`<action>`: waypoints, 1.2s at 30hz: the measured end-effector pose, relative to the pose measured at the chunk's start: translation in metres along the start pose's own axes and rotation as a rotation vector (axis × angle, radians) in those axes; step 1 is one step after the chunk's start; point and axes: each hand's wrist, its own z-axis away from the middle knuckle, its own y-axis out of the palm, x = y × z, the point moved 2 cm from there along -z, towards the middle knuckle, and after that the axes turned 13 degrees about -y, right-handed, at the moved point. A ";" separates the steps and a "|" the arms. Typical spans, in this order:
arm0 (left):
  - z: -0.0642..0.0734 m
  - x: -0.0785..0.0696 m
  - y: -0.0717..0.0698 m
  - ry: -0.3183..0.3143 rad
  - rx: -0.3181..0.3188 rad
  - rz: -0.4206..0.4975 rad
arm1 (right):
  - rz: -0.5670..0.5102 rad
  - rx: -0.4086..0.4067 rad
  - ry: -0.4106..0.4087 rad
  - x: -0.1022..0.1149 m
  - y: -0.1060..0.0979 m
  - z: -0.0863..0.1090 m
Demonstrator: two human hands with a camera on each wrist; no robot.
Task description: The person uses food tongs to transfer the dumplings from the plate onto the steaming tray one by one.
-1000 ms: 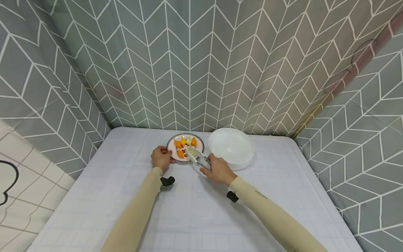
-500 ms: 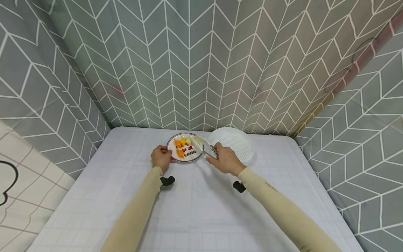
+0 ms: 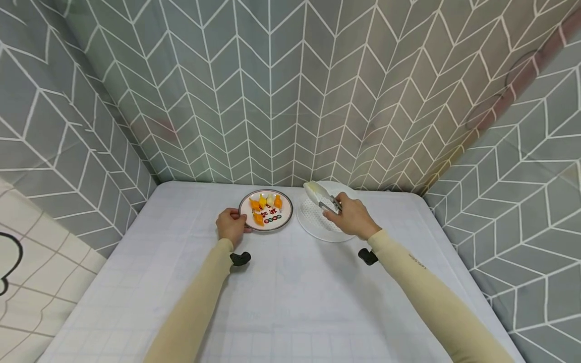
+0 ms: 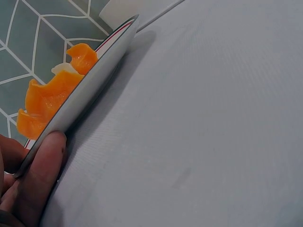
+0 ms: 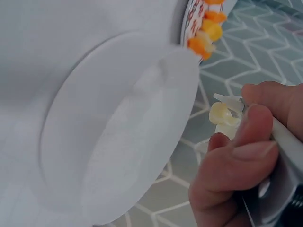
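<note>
My left hand (image 3: 231,226) grips the near left rim of a round patterned plate (image 3: 286,214), fingers under its edge in the left wrist view. Several orange and yellow dumpling-shaped pieces (image 3: 258,219) and a pale one (image 3: 271,200) lie on this plate. In my right hand (image 3: 355,218) is a pair of tongs (image 3: 324,195) with white tips. A pale yellow piece (image 5: 218,113) sits between those tips in the right wrist view. The tongs are over a white round steamer basket (image 3: 313,224) with a perforated base, and the hand partly hides its right side.
Plate and basket stand side by side near the back edge of a table with a white cloth (image 3: 281,292). Behind it hangs a grey curtain (image 3: 272,101) with a white zigzag pattern, and similar cloth flanks both sides.
My right hand has moved right and up with the tongs, carrying the pale piece from the plate to above the basket. My left hand stays at the plate's rim.
</note>
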 end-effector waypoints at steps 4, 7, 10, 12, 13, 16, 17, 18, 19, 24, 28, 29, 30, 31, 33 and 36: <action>0.002 0.000 0.000 0.006 -0.006 0.001 | -0.016 0.034 0.070 -0.016 -0.004 0.003; 0.003 0.000 0.000 0.005 -0.009 -0.001 | -0.030 0.065 0.107 -0.025 -0.003 0.004; 0.005 0.000 -0.001 0.006 -0.013 -0.003 | -0.042 0.090 0.128 -0.031 0.000 0.004; 0.006 -0.001 -0.002 0.013 -0.010 0.002 | -0.049 0.106 0.133 -0.035 0.005 0.003; 0.007 -0.001 -0.002 0.014 -0.010 0.004 | -0.044 0.112 0.133 -0.036 0.007 0.002; 0.008 -0.002 -0.001 0.014 -0.014 0.005 | -0.024 0.130 0.123 -0.040 0.013 0.001; 0.008 -0.002 -0.001 0.013 -0.016 0.003 | -0.018 0.133 0.118 -0.040 0.014 0.000; 0.007 -0.002 0.000 0.009 -0.020 -0.001 | -0.009 0.135 0.115 -0.040 0.015 0.000; 0.007 -0.001 0.001 0.009 -0.021 -0.003 | -0.002 0.137 0.113 -0.040 0.016 0.000; 0.004 0.002 0.003 0.010 -0.016 -0.009 | -0.004 0.153 0.119 -0.040 0.019 -0.001; 0.001 0.004 0.002 0.008 -0.015 -0.011 | 0.003 0.166 0.123 -0.041 0.022 -0.003; 0.001 0.004 0.002 0.008 -0.016 -0.009 | 0.008 0.168 0.122 -0.041 0.023 -0.004; 0.000 0.004 0.002 0.011 -0.016 -0.008 | 0.014 0.170 0.119 -0.041 0.024 -0.005; 0.000 0.004 0.002 0.013 -0.015 -0.006 | 0.017 0.172 0.114 -0.041 0.024 -0.005; -0.001 0.003 0.002 0.016 -0.016 -0.003 | 0.025 0.174 0.109 -0.040 0.025 -0.006; -0.003 0.002 0.002 0.020 -0.017 -0.005 | 0.016 0.174 0.111 -0.039 0.025 -0.007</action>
